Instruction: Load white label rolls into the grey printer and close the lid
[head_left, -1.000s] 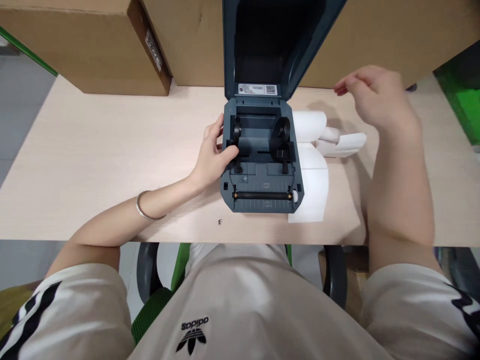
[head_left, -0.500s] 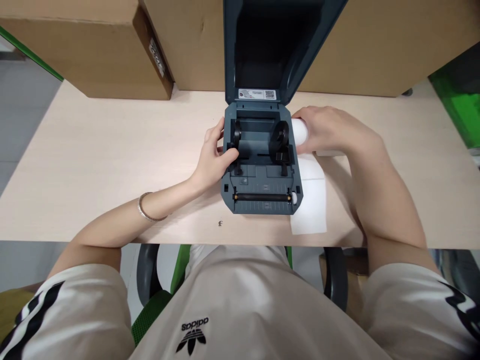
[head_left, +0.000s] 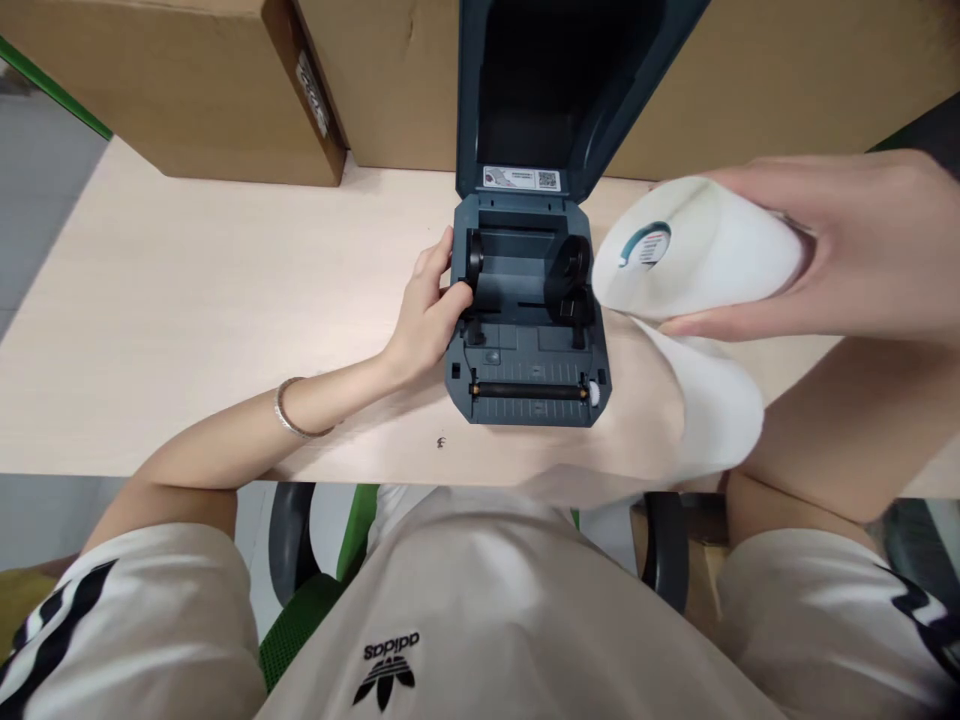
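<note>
A dark blue-grey label printer (head_left: 514, 345) stands on the table with its lid (head_left: 646, 95) raised. Two black roll holders show inside its bay, with nothing between them; a black roller lies across the front. My left hand (head_left: 424, 320) grips the printer's left wall, thumb over the rim and fingers along the outside. In my right hand (head_left: 862, 245) is a white roll of label paper (head_left: 720, 255), lifted off the table to the right of the printer. Its end, with a round teal-and-white sticker in the core, faces the printer. A loose paper strip hangs below the roll in a curve.
Behind the printer stands a large cardboard box (head_left: 397, 110), close to the raised lid. Another cardboard box (head_left: 195, 100) sits at the back left. A tiny dark scrap (head_left: 441, 442) lies near the front edge of the wooden table (head_left: 187, 280).
The label roll has come up off the table in my right hand, moving right and toward me, and its strip now dangles. My left hand has stayed on the printer.
</note>
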